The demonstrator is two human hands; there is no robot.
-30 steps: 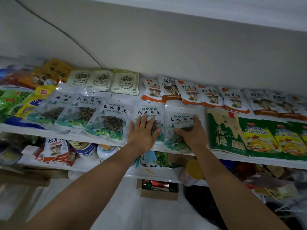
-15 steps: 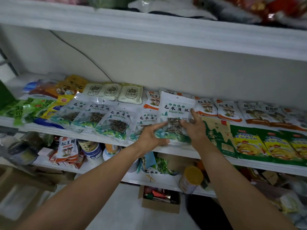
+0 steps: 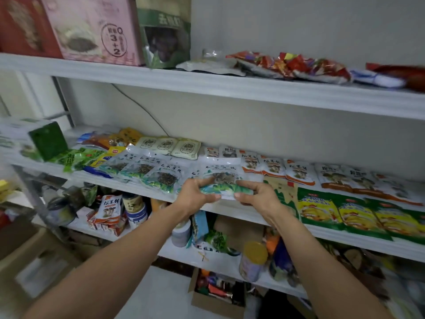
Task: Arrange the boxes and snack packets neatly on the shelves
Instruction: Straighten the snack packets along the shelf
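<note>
STOCKROOM, MID SHELF: A person's L hand [image 3: 195, 194] and R hand [image 3: 259, 194] each pinch a bottom corner of a clear-film packet [image 3: 222, 178] between thumb and curled fingers; neither holds anything else. The packet hangs at the front lip of the middle shelf [image 3: 230, 211], at the right end of a row of matching packets [image 3: 147, 171]. Whether its top edge rests on the board can't be told.

Risks, as judged: the film looks slick and is held by the bottom seam only, so it could slip and drop to the cluttered lower shelf [image 3: 174, 254]. Pushed in too fast, it prob. shoves the overlapped row at left out of line, or rides up over the green packets [image 3: 358, 212] at right. Several pkts overhang the lip, so a forearm brush could tip them off.

The shelves are white boards, smooth, w/ goods lying flat. A pink box [image 3: 96, 31] stands on the upper shelf [image 3: 230, 88] at left. Behind is a pale wall [image 3: 287, 130]; an open cardboard box [image 3: 216, 295] sits on the floor.
</note>
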